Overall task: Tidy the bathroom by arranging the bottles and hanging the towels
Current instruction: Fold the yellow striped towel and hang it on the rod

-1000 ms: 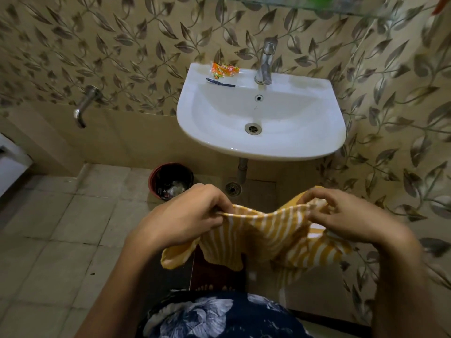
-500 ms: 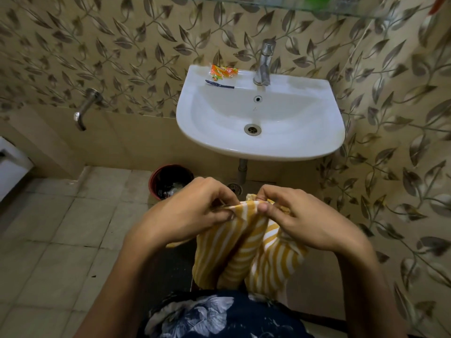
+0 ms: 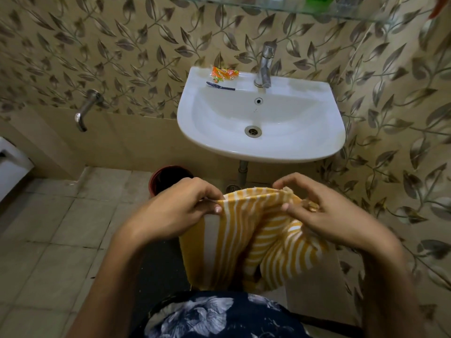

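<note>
Towel [image 3: 246, 240], yellow-white striped, folded, hanging

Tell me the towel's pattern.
Yellow and white stripes on the towel, clearest in the head view.

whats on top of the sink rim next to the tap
On the sink rim, left of the tap, lie an orange packet and, in front of it, a thin dark stick-like item. Nothing hides that ledge; what the dark item is cannot be told.

White sink [image 3: 288, 152], orange sachet [image 3: 223, 73] on rim
</note>
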### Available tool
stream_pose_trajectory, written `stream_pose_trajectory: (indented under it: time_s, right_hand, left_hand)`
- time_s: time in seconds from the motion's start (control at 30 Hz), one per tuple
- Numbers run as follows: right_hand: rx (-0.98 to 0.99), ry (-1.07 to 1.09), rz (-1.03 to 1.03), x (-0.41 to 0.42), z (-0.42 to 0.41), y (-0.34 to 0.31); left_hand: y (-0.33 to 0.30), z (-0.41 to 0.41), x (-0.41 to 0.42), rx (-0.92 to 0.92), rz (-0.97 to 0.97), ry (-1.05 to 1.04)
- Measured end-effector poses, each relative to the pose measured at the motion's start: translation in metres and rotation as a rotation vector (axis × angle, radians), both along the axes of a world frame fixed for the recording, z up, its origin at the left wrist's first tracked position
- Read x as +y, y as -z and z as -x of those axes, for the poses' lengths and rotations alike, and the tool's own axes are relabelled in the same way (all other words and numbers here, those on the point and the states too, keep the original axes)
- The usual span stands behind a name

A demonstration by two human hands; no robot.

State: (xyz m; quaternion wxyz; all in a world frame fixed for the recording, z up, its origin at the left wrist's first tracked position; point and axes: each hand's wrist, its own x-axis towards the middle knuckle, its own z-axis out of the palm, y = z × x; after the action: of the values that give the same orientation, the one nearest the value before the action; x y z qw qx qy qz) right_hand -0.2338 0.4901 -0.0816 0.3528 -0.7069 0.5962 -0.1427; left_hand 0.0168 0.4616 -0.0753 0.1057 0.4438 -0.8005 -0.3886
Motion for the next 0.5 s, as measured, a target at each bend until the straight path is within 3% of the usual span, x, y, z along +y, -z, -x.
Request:
stream_pose_trajectory:
  time_s: [0.2,0.37,0.5]
  right_hand:
    - [0.059,-0.260,0.003,-0.003,-0.050,0.009]
    - [0.104,-0.141,0.061,-0.011,-0.039,0.007]
    - [-0.025,0.061,0.032,-0.015,-0.031,0.021]
  left_hand:
    - [0.006,0.013,0.000,0.046,0.078,0.112]
    - [0.006,-0.001,-0.001,0.181,-0.042,-0.040]
    - [0.006,-0.004,-0.002,0.286,-0.145,-0.258]
